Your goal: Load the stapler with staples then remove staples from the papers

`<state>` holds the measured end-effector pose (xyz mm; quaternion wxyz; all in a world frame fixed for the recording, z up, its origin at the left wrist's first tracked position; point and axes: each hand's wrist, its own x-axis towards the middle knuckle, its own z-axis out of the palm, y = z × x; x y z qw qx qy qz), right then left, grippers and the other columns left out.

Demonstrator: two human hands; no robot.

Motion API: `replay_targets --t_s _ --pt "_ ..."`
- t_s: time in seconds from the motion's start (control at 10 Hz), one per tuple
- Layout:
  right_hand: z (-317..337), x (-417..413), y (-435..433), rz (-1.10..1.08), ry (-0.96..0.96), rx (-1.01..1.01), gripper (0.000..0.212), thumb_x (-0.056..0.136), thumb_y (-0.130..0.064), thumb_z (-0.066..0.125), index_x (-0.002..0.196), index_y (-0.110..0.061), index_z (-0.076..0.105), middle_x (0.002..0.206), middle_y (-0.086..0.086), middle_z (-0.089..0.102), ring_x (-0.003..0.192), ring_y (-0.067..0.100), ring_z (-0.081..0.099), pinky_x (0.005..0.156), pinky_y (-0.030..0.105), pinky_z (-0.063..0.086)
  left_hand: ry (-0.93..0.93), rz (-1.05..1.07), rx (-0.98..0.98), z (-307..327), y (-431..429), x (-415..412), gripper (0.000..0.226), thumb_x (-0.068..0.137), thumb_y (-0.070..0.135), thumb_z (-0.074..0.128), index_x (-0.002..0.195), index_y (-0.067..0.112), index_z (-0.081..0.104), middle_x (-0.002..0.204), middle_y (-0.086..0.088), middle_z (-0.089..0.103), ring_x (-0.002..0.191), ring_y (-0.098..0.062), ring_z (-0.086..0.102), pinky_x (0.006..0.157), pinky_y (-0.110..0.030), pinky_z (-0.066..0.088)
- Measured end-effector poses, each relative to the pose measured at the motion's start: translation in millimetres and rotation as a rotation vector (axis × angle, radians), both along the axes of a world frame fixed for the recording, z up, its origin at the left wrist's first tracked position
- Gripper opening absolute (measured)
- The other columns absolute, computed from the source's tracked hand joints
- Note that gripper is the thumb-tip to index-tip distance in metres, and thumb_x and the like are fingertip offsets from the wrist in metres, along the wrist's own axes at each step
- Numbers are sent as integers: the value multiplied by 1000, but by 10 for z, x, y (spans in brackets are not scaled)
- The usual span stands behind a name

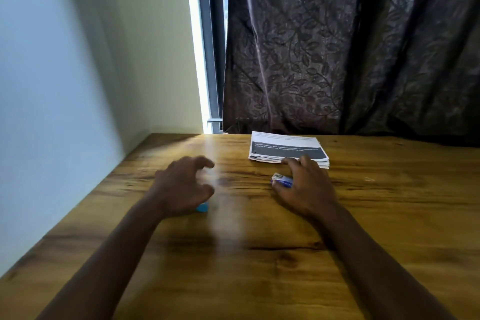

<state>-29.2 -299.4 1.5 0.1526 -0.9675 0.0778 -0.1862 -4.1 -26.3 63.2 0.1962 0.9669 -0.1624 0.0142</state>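
So: left hand (pixel 181 184) curled open, hovering; blue stapler (pixel 202 207) peeks under palm. Right hand (pixel 306 187) nearer staple box (pixel 281 180), fingers closing round it; can't tell if gripped. Papers (pixel 285 149) just beyond, on bench (pixel 259 267).

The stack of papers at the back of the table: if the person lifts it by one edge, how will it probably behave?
The stack of papers looks like many loose sheets, with uneven edges at its near right corner, so it would likely sag and fan out. It lies flat on the smooth wooden table, so a push would probably slide it, top sheets first.
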Motion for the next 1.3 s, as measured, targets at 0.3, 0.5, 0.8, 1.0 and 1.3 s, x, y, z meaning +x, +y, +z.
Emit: replay_targets --t_s 0.3,0.5,0.8,1.0,1.3 --pt "24 -272 -26 -89 -42 14 43 89 -51 58 120 -22 64 113 1 56 109 21 52 90 38 47 15 13 20 -253 366 -63 36 76 35 74 112 35 70 109 10 74 99 -15 68 82 -32 55" --pt "34 -711 -307 -482 -193 135 42 89 -51 60 118 -21 67 119 6 61 111 27 56 91 42 50 -100 -16 -313 -320 -191 -271 34 73 33 79 106 28 74 87 14 73 77 -5 68 64 -23 47" --pt "-3 -1058 -385 -509 -108 202 63 76 -64 39 104 -17 71 104 5 69 93 22 63 83 41 56 -98 9 -462 -283 -1620 -441 32 79 44 75 91 15 75 89 -3 75 81 -21 69 57 -27 44" --pt "84 -1065 -204 -532 69 14 47 92 -49 47 120 -15 63 135 12 51 124 28 44 99 41 44 -77 61 -270 -389 -1900 -613 32 89 31 71 114 11 65 120 -10 63 108 -27 62 81 -35 49" --pt "330 -878 -380 -402 -57 86 80 91 -69 44 152 -18 32 150 11 42 136 29 41 110 44 39 -455 -160 -198 -66 -1203 -52 78 89 66 52 150 20 37 158 -7 37 143 -29 38 108 -51 43"
